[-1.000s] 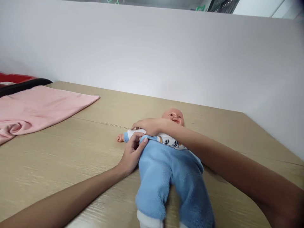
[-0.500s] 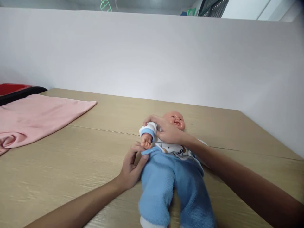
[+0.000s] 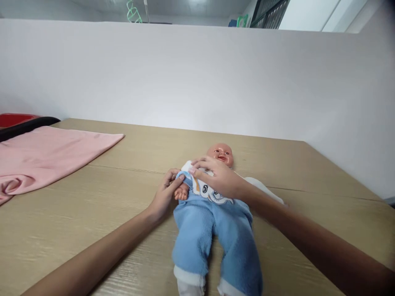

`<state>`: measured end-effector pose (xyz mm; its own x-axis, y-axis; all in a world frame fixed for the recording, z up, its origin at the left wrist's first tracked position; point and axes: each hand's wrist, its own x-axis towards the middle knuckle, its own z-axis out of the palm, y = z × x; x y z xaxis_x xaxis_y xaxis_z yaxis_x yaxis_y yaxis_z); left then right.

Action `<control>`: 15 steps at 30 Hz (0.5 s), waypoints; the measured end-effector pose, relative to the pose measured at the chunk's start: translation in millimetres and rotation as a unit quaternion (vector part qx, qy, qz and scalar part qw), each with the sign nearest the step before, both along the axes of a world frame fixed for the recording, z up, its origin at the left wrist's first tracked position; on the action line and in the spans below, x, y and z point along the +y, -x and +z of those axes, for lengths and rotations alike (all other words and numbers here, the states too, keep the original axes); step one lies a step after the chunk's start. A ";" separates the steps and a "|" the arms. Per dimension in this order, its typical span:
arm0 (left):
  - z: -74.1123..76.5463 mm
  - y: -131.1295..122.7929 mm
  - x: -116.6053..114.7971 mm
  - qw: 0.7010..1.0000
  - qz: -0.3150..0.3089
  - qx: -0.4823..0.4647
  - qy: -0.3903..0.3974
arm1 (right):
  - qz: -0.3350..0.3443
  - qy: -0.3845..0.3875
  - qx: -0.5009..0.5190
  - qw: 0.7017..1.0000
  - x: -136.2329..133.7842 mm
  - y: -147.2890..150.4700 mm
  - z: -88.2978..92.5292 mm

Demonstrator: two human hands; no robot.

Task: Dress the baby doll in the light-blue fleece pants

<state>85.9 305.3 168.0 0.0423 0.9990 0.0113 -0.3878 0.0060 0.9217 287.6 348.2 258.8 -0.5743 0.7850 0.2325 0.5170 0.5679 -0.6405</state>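
From where I sit, the doll (image 3: 213, 209) lies face up near the middle of the table (image 3: 123, 201); its long axis runs almost straight away from me, head (image 3: 220, 154) toward the white partition (image 3: 191, 78), legs slightly parted and pointing my way; its small hand (image 3: 181, 192) points toward me as well. My left hand (image 3: 165, 193) is pinched on blue edging (image 3: 184, 176) beside that small hand, though I cannot tell whether it is cuff or hem; my right hand (image 3: 217, 176) reaches across the chest, fingers outstretched over the white top (image 3: 206, 190), and I cannot tell whether its fingertips grip anything; a pink cloth (image 3: 61, 152) lies well apart, to the left.
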 end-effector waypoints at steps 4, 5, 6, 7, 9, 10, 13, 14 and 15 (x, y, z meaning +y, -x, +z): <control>-9.1 7.4 8.8 0.996 -0.037 -0.059 0.053 | -0.093 -0.050 -0.025 0.994 -22.0 3.6 -13.0; -11.5 7.7 12.3 0.995 -0.040 -0.072 0.065 | -0.095 -0.037 -0.010 0.995 -22.4 3.9 -17.9; -13.8 7.2 16.0 0.993 -0.042 -0.079 0.073 | -0.097 -0.014 0.012 0.995 -20.8 4.0 -22.7; -15.9 6.4 19.8 0.993 -0.047 -0.079 0.077 | -0.100 0.014 0.035 0.994 -17.6 3.8 -27.3; -18.8 4.6 26.1 0.994 -0.056 -0.060 0.072 | -0.103 0.061 0.067 0.991 -8.9 3.2 -34.4; -19.5 4.6 27.9 0.995 -0.060 -0.044 0.064 | -0.105 0.074 0.078 0.989 -4.6 2.9 -36.9; -18.0 9.2 28.3 0.997 -0.062 -0.001 0.035 | -0.101 0.100 0.099 0.985 3.0 1.9 -40.4; -16.5 11.7 27.6 0.997 -0.066 0.005 0.030 | -0.097 0.099 0.103 0.985 3.6 1.5 -41.0; -14.7 14.0 27.3 0.997 -0.073 0.005 0.030 | -0.097 0.090 0.107 0.985 3.6 1.3 -41.6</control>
